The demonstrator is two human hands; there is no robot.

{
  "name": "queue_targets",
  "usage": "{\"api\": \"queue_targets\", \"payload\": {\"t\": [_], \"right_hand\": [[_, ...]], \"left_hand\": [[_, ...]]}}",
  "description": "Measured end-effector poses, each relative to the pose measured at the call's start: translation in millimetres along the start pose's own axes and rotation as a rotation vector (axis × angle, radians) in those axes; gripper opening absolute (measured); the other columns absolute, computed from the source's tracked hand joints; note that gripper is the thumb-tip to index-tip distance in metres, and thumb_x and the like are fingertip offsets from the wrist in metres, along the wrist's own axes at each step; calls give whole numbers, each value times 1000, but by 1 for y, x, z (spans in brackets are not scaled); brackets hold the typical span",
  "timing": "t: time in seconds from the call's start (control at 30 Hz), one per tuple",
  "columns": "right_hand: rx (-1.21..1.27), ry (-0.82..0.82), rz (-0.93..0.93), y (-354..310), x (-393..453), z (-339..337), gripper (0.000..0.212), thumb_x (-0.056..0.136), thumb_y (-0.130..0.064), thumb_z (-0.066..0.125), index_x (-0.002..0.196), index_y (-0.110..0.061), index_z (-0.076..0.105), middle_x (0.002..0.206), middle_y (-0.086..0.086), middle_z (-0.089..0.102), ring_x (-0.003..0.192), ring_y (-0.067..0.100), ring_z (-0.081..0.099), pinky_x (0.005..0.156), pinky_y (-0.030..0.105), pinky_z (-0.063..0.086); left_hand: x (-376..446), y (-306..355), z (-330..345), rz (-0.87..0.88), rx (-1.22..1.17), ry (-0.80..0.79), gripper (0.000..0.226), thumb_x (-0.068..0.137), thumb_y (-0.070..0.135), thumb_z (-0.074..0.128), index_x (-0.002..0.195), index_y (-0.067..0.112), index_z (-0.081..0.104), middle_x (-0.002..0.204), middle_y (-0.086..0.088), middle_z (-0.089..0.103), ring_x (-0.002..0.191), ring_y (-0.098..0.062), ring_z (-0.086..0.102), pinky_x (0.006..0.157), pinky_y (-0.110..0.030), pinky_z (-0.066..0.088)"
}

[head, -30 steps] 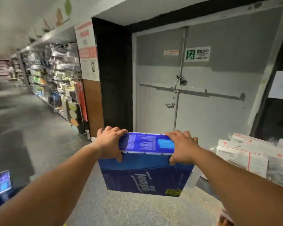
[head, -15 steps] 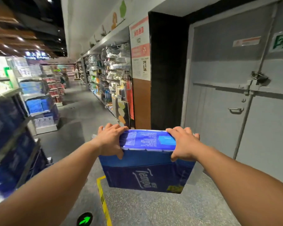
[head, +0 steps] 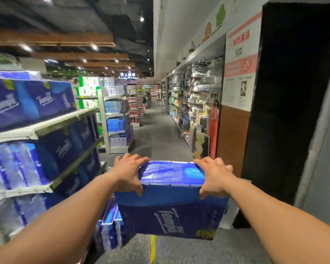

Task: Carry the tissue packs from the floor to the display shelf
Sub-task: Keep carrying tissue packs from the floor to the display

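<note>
A view from the wearer's head looks down a shop aisle, with both bare forearms stretched forward. The left hand (head: 129, 173) and the right hand (head: 213, 176) hold a blue tissue pack (head: 171, 202) between them in the lower middle of the view, raised off the floor (head: 160, 130). Each hand clamps one top end of the pack: the fingers curl over the far top edge and the thumb presses the near face, so each grip is closed on the pack. The pack's top is lighter blue with small white print; its near face is dark blue with a white script logo and a small yellow-green patch at the lower right corner.

To the left stands the display shelf (head: 51, 122), several tiers high and seen at an angle, its boards pale and edged in grey. It is stocked with shelved packs (head: 27, 101) in the same dark blue wrap with the same logo, plus paler blue-and-white bundles on the lower tiers; this side is blurred. More blue packs (head: 111, 227) sit low beside the shelf, just left of and below the held pack.

A yellow floor line (head: 152, 248) runs under the pack. On the right are a black wall panel (head: 290, 111) and a white and pink sign (head: 240, 61) reading 102, with racks of goods beyond.
</note>
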State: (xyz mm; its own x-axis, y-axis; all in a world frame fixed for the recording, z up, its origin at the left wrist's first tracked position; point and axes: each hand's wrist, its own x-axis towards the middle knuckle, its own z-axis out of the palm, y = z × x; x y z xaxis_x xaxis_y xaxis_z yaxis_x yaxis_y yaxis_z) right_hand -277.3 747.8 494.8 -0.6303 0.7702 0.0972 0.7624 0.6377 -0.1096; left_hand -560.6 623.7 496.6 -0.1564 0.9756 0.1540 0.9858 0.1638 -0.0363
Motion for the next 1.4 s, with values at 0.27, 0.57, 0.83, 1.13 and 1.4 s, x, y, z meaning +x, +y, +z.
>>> {"api": "queue_targets", "payload": {"t": [0.27,0.57,0.83,1.13,1.4], "right_hand": [[5,-20,-298,-77,207,17,117,58,-56,82,155,-42,19,151,-12,30,132,23,30,101,52,36],[67,-28,-493,-159,408,47,113,59,-53,84,154,-40,24,151,-7,33,133,26,30,106,54,34],[78,-38,-571,-178,568,59,115,60,-52,85,155,-40,22,156,-4,30,139,28,26,110,61,31],[122,-13,-669,-136,782,81,116,59,-50,83,156,-38,21,156,-5,28,141,29,24,113,59,28],[78,118,-813,-119,968,39,111,65,-52,77,156,-37,16,157,-5,25,139,29,24,111,60,30]], "left_hand": [[50,-128,-12,-320,27,-14,116,53,60,80,153,39,26,138,9,43,127,-20,34,112,-51,25],[138,-274,7,-503,69,-15,120,48,61,80,154,40,28,133,11,45,125,-21,35,110,-48,27],[247,-351,18,-589,117,-17,119,44,63,77,152,41,31,130,13,46,121,-19,37,106,-45,30],[435,-404,49,-665,167,24,118,46,63,78,152,42,31,131,14,46,119,-17,37,104,-41,31],[585,-447,39,-751,267,182,110,54,66,73,152,42,29,137,12,46,126,-19,36,109,-45,25]]}}
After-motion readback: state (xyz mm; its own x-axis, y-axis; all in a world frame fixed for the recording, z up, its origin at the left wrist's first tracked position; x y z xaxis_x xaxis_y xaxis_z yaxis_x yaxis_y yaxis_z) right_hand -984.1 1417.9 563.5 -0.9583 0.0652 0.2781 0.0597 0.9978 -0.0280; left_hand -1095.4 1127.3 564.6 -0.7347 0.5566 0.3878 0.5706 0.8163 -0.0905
